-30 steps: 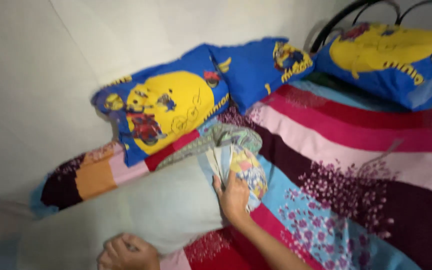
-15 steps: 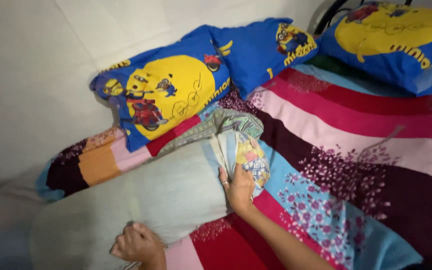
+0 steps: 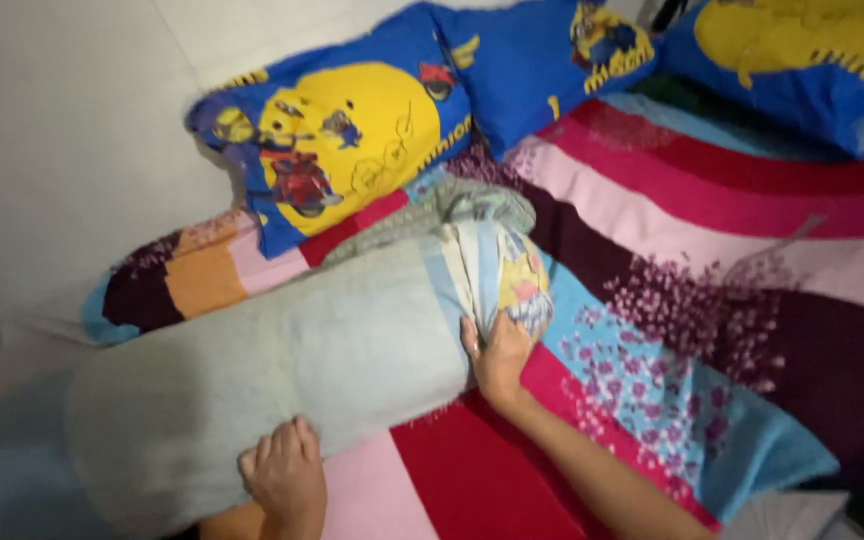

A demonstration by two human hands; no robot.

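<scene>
A long pale grey-green bolster (image 3: 282, 370) lies on the bed along the white wall. Its far end is pushed into a bunched printed cover (image 3: 497, 265) in blue and yellow. My right hand (image 3: 497, 355) grips the edge of that cover at the bolster's end. My left hand (image 3: 282, 475) presses flat on the near side of the bolster, fingers together. Behind the bolster sits a blue and yellow cartoon pillow (image 3: 342, 150).
A striped bedspread (image 3: 712, 250) in pink, red, maroon and blue with flower prints covers the bed. Two more blue and yellow pillows (image 3: 802, 60) lie at the head. The white wall (image 3: 62, 150) bounds the left side.
The view has shifted downward and closer. My left hand has slid rightward along the bolster. My right hand stays at the cover's edge, and the cover sits slightly further over the bolster's end.
</scene>
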